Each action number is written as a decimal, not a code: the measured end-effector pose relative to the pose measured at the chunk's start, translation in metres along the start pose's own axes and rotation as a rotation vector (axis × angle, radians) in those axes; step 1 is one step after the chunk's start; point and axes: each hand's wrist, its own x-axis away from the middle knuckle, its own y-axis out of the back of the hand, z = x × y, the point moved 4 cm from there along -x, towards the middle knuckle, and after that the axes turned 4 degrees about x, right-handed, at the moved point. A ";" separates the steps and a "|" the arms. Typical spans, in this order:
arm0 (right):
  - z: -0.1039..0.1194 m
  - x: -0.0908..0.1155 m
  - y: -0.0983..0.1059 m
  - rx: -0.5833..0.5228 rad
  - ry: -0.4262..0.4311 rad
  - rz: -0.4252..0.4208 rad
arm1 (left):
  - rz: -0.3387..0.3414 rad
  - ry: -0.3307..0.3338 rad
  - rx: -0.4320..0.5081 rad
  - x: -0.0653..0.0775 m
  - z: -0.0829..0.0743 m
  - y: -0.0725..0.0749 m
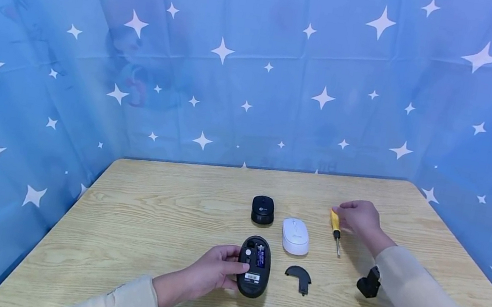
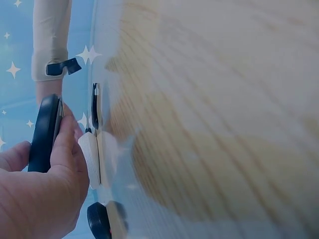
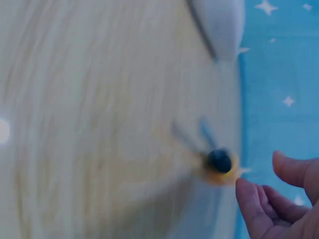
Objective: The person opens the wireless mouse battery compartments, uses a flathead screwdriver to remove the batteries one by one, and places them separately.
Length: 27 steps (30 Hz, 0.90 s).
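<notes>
My left hand [image 1: 218, 268] holds a black computer mouse [image 1: 252, 279] by its side, underside up, thumb on the bottom face. Its battery compartment is uncovered, with a dark purple battery [image 1: 261, 256] inside. In the left wrist view, the mouse [image 2: 44, 134] is edge-on between thumb and fingers. At the right, my right hand [image 1: 359, 218] is beside the yellow handle of a screwdriver [image 1: 335, 222] on the table. The right wrist view shows a gap between thumb and fingers [image 3: 254, 206], the fingertips close to the blurred screwdriver [image 3: 219, 162]; contact is unclear.
A black mouse [image 1: 263, 209] and a white mouse [image 1: 295, 236] rest on the wooden table [image 1: 157, 215] beyond the held one. Between the hands lies a curved black battery cover [image 1: 300, 276]. A star-patterned blue curtain [image 1: 260, 69] hangs behind the table.
</notes>
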 end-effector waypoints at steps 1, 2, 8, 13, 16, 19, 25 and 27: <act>0.004 0.002 -0.001 -0.007 0.013 0.010 | 0.001 0.000 -0.002 0.000 0.000 0.000; 0.008 0.004 -0.002 -0.019 0.025 0.024 | 0.001 -0.001 -0.003 0.000 0.000 0.000; 0.031 0.019 -0.019 -0.145 0.108 0.162 | 0.000 0.000 0.003 -0.001 0.001 0.000; 0.044 0.034 -0.038 -0.214 0.175 0.260 | 0.002 0.004 0.005 -0.002 0.001 0.000; 0.050 0.041 -0.048 -0.242 0.194 0.307 | 0.005 0.004 0.008 -0.002 0.001 -0.001; 0.054 0.049 -0.056 -0.249 0.209 0.348 | 0.010 0.004 0.012 -0.002 0.001 -0.001; 0.064 0.064 -0.069 -0.211 0.335 0.452 | 0.013 0.005 0.013 -0.003 0.001 -0.001; 0.068 0.069 -0.072 -0.204 0.380 0.489 | 0.012 0.005 0.010 -0.003 0.001 -0.001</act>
